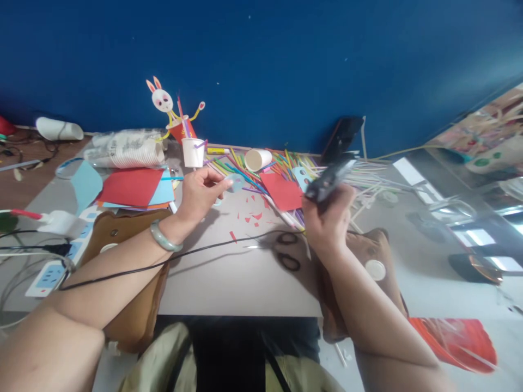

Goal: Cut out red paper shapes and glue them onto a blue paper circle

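Observation:
My left hand [200, 193], with a bangle at the wrist, pinches a small pale blue piece [236, 183] between thumb and fingers. My right hand [330, 223] is wrapped round a black glue gun [330, 182], blurred by motion and raised over the table's right half. A black cord [229, 243] runs across from the power strip toward it. Below lie black-handled scissors [289, 261] near red paper scraps [255, 218]. A white paper cup [193, 152] with purple strips stands just beyond my left hand. Behind it is a rabbit figure [162, 102] on a red cup.
Colored sticks [241, 163] lie along the blue wall with a tipped cup [258, 160] and red paper [281, 190]. At left are stacked cups [126, 155], paper sheets [131, 187] and a power strip [51, 276]. Brown cushions [118, 226] lie under my forearms. An orange container [457, 340] is lower right.

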A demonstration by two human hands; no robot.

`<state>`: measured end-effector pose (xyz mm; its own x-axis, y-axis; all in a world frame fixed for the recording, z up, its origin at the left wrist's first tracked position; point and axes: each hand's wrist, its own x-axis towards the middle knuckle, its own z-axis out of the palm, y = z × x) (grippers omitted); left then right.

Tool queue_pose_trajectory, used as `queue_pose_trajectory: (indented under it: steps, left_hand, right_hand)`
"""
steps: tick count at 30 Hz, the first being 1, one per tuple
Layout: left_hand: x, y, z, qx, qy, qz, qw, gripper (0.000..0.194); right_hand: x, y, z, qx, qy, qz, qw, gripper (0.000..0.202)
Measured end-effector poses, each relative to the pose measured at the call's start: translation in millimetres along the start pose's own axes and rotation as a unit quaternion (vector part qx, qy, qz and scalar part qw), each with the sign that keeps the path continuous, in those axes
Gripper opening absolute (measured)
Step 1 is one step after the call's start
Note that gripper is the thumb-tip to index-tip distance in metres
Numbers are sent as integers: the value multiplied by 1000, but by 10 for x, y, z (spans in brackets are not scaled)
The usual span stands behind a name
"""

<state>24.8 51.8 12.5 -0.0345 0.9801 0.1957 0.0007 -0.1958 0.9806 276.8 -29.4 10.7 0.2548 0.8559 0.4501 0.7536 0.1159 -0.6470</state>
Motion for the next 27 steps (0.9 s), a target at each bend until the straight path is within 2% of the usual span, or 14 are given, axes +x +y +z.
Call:
queue_pose_trajectory:
  steps: [2, 7, 10, 14, 19, 22, 25, 27]
  left_hand:
    - [-8, 12, -3, 1, 4, 10, 1000, 32]
    - [-43, 68, -9, 17, 6, 31, 999, 28]
    - [-56, 93, -2, 24, 8, 41, 999, 26]
    - [-52, 67, 13, 25, 7, 50, 998, 25]
    - [-44, 4, 26, 23, -7, 57, 998, 28]
    - [-43, -23, 28, 24, -15, 63, 998, 28]
    - [-41, -39, 29, 38, -15, 66, 997, 25]
    - [-40, -41, 32, 48, -14, 67, 997, 25]
  right_hand:
    - [50, -40, 5, -122, -19, 6, 992, 41]
    - [110, -115, 59, -316, -185, 39, 930, 43]
    - [96, -120, 91, -376, -240, 46, 894, 49]
    - [70, -84, 124, -405, -277, 37, 871, 46]
    - [48, -86, 131, -422, -284, 25, 861, 50]
    - [20, -134, 127, -431, -250, 3, 867, 52]
    - [-61, -198, 179, -374, -195, -79, 904, 38]
    - [-150, -239, 261, -276, -213, -160, 923, 27]
